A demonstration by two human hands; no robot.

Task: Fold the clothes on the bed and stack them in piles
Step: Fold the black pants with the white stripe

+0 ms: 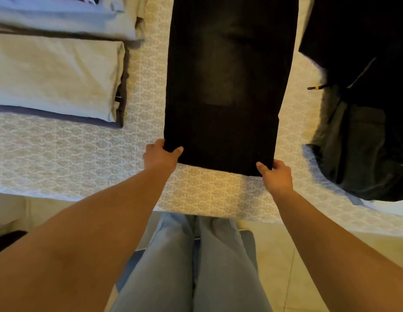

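2 hands: on near hem of black jeans [227, 82]
left hand [161, 157]: fingers pinching left corner
right hand [277, 175]: fingers pinching right corner
jeans: flat on bed [60, 154], between folded piles [56, 75] and dark heap [362, 131]

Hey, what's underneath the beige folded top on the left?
Under the beige folded top a dark purple folded garment shows along its near and right edges, lying on the patterned bedspread. The rest is covered.

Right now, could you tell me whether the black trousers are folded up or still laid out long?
Laid out long: the black trousers stretch flat up the bed, their near hem pinched by both hands.
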